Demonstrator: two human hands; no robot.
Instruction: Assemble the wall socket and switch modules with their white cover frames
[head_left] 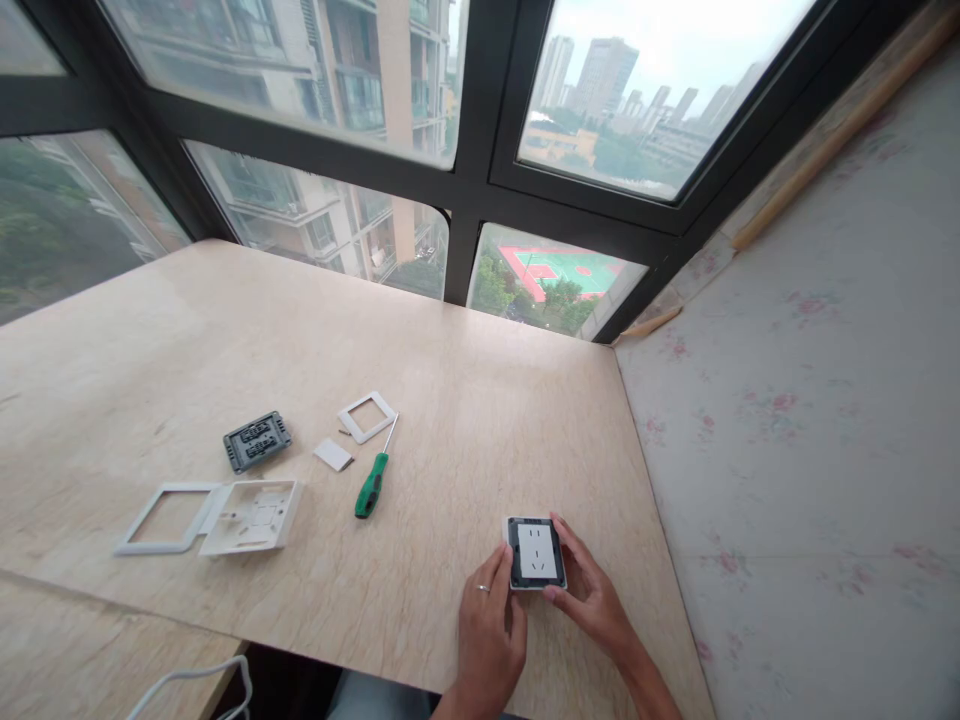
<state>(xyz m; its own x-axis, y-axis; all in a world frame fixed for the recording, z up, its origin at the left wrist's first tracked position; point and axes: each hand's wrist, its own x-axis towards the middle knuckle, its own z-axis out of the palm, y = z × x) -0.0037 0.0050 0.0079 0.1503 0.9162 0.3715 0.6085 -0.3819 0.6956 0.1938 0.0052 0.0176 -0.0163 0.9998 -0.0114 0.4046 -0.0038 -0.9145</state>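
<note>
beige tabletop (465, 400), screwdriver (371, 487), white frames (154, 548), held socket (535, 552)

Screwdriver (370, 488) on counter (450, 400) left of socket (536, 552); box (288, 515) farther left, module (257, 441) behind it; wall (810, 420) at right

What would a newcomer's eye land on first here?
Probably the green-handled screwdriver, vivid on the pale counter left of centre. Next, the white-faced socket held between the left hand and right hand, lower right of centre. Dark window frames cross the top.
</note>
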